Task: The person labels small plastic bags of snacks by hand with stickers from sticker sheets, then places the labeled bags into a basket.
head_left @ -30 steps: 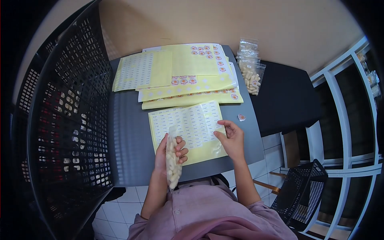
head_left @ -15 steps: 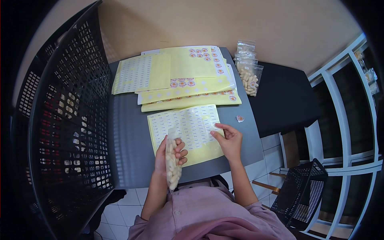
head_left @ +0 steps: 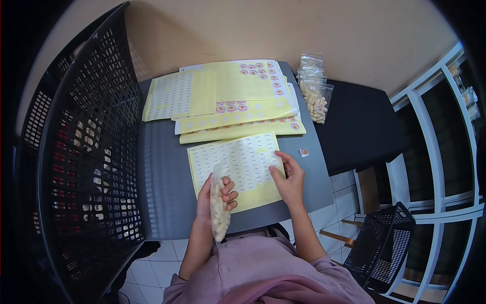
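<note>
My left hand (head_left: 206,202) is closed around a clear plastic bag (head_left: 219,215) full of cream-coloured, capsule-like pieces, held upright over the table's front edge. Under my hands lies a yellow-backed sticker sheet (head_left: 248,200) with rows of small white printed labels. My right hand (head_left: 290,181) rests at the sheet's right edge. Its thumb and index finger are apart, with the tips over the labels, and no label shows between them. Just to the right of that hand, a single round sticker (head_left: 304,151) lies on the grey table (head_left: 164,187).
More sticker sheets (head_left: 243,91) are stacked at the back of the table. Filled zip bags (head_left: 316,101) lie at the back right, partly over a black surface (head_left: 359,126). A tall black basket (head_left: 91,152) stands close on the left. Another black basket (head_left: 379,243) sits low at right.
My right thumb and index finger have moved slightly apart, and the hand has shifted a little up at the sheet's edge. My left hand still holds the bag in place.
</note>
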Demonstrator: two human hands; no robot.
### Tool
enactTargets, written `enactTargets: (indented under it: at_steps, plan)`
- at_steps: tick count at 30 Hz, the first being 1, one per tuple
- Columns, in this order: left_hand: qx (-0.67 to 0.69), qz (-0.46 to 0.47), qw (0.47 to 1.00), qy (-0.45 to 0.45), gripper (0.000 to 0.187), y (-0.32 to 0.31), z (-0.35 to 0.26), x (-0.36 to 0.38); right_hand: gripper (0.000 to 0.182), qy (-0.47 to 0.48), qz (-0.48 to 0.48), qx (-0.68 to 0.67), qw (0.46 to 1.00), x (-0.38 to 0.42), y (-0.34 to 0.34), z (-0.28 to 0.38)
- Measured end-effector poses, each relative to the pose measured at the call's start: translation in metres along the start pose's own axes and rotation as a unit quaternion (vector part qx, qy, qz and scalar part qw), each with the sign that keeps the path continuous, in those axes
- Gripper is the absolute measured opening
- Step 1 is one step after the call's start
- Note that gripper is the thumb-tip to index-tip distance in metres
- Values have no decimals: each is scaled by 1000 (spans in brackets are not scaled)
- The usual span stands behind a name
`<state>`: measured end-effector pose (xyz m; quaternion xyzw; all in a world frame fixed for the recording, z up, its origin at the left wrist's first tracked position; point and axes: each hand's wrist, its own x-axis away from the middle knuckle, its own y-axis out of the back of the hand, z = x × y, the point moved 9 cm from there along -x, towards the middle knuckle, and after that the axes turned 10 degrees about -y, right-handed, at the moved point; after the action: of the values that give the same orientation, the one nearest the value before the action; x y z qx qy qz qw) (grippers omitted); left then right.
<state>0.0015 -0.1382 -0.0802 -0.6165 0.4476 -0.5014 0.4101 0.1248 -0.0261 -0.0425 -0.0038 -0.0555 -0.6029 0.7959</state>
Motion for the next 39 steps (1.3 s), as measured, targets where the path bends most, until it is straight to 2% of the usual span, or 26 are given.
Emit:
enactTargets:
  at_steps: [5, 7, 8, 10, 11, 12, 13, 14, 16, 17, 19, 20, 22, 23, 25, 27, 29, 30, 32, 34, 36, 39]
  plan:
    - [5, -8, 1000, -2, 38, 0, 0, 1, 30, 11, 39, 61, 997, -6, -2, -10]
    - [13, -3, 1000, -2, 38, -1, 0, 0, 32, -8, 64, -29, 998, -6, -3, -10]
    - [14, -3, 1000, -3, 38, -1, 1, 0, 32, -9, 65, -29, 997, -4, -2, -5]
    - [-73, 39, 996, -24, 38, -8, -1, 1, 30, -77, 106, -122, 984, 0, -6, 1]
    - [-209, -47, 974, -72, 38, 1, -7, 1, 30, -76, 108, -120, 984, 1, -7, 5]
    - [-339, -131, 924, -118, 37, 1, -18, 7, 30, -71, 104, -118, 985, 2, -6, 9]
    - [-477, -43, 865, -149, 26, -19, -32, 10, 29, -67, 98, -117, 986, 3, -4, 11]
    - [-476, -42, 866, -149, 26, -17, -41, 12, 29, -67, 98, -116, 986, 4, -3, 12]
    - [-575, -59, 778, -247, 17, -26, -74, 14, 32, -31, 73, -43, 996, 4, 0, 18]
    - [-577, -60, 776, -247, 17, -31, -80, 13, 32, -30, 74, -45, 996, 4, 0, 19]
    - [-675, -179, 667, -260, 22, -35, -104, 23, 29, -47, 65, -35, 996, 5, 2, 17]
    - [-676, -180, 666, -260, 22, -30, -103, 22, 29, -47, 65, -37, 996, 5, 3, 18]
    - [-804, -212, 459, -314, 36, -40, -107, 29, 27, -55, 67, -30, 996, 4, 5, 17]
    - [-804, -213, 458, -313, 36, -40, -104, 29, 27, -56, 69, -31, 996, 5, 5, 19]
    - [-859, -123, 272, -417, 46, -97, -75, 31, 26, -46, 89, -16, 995, 6, 3, 23]
    - [-816, 10, 403, -415, 42, -110, -35, 15, 29, -38, 105, -18, 994, 4, 3, 23]
    - [-786, 66, 487, -376, 33, -112, -3, -3, 32, -28, 122, -20, 992, 4, 1, 25]
    - [-786, 61, 486, -377, 33, -112, 3, -6, 35, -39, 122, -51, 990, 4, 2, 27]
    - [-757, 49, 535, -373, 27, -108, 11, -14, 38, -50, 125, -79, 988, 1, 6, 27]
    - [-757, 44, 523, -390, 27, -106, 12, -16, 42, -93, 143, -87, 981, -1, 7, 17]
    - [-734, 27, 549, -400, 23, -103, 11, -16, 41, -101, 165, -98, 976, -4, 7, 14]
    - [-725, 1, 547, -420, 18, -103, 11, -14, 39, -95, 184, -95, 974, -7, 5, 15]
